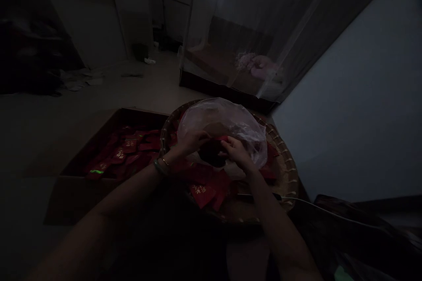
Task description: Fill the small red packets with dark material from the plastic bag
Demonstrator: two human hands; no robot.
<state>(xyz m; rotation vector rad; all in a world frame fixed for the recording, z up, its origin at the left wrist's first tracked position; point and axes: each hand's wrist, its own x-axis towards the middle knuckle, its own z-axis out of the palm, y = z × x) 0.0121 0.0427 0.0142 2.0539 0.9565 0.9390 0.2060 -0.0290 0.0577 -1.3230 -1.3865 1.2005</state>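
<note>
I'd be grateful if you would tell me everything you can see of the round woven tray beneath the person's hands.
The round woven tray looks like light-brown bamboo, shallow, with a ridged, bound rim. It lies roughly level, its left edge beside an open cardboard box. Red envelopes lie scattered on it, and a clear plastic bag rests over its far half. Its near part falls into shadow.
</note>
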